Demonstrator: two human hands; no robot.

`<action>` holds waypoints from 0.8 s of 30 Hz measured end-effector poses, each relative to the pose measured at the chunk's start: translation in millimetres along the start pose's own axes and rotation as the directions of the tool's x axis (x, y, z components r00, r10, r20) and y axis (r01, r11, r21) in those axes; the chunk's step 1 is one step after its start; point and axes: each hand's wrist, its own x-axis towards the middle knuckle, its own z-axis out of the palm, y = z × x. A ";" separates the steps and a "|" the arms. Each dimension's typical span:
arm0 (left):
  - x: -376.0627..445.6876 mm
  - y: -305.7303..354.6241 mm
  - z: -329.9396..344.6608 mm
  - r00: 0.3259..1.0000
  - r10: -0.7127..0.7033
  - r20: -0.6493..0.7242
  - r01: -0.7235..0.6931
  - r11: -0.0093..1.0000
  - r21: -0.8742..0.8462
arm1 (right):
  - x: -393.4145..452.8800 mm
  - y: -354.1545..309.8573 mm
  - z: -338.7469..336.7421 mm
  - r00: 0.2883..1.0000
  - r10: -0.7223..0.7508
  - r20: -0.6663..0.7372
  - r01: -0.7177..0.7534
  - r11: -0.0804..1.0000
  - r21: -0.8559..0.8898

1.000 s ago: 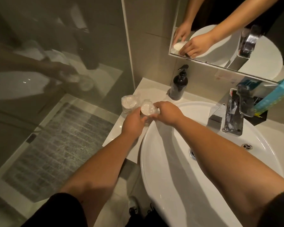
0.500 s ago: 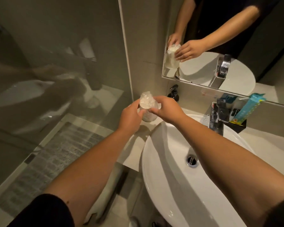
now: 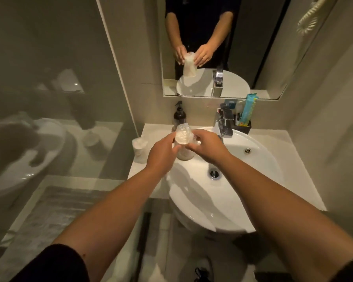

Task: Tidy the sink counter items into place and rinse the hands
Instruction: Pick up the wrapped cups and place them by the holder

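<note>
Both grips on wrapped cup (image 3: 183, 137), held up over basin (image 3: 253, 192) left rim: left hand (image 3: 163, 152) steadies body, right hand (image 3: 207, 146) pinches plastic, prob to unwrap. 2nd wrapped cup (image 3: 140, 148) left of basin on bench (image 3: 151, 131), untouched.

Dim, warm yellowish light falls from above. The white basin (image 3: 232, 200) is the brightest surface and carries long soft shadows of both forearms. The glass panel (image 3: 49, 98) at left shows hazy, smeared reflections. Wide-angle distortion bends straight edges outward; detail is soft and slightly grainy throughout.

Plastic-wrapped cup (image 3: 184, 143) upright above sink rim (image 3: 171, 192)
</note>
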 end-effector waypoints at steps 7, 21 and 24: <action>-19.7 43.7 50.4 0.977 0.167 0.129 -0.165 0.986 -0.031 | -66.8 40.0 -33.0 0.973 0.204 -0.110 -0.202 0.979 0.028; 30.6 154.9 174.5 0.867 0.402 0.295 -0.383 0.916 -0.122 | -97.8 161.3 -131.6 0.877 0.389 -0.283 -0.384 0.920 0.074; 56.4 166.8 205.0 0.864 0.400 0.307 -0.389 0.916 -0.098 | -80.5 195.1 -148.1 0.882 0.385 -0.272 -0.371 0.923 0.104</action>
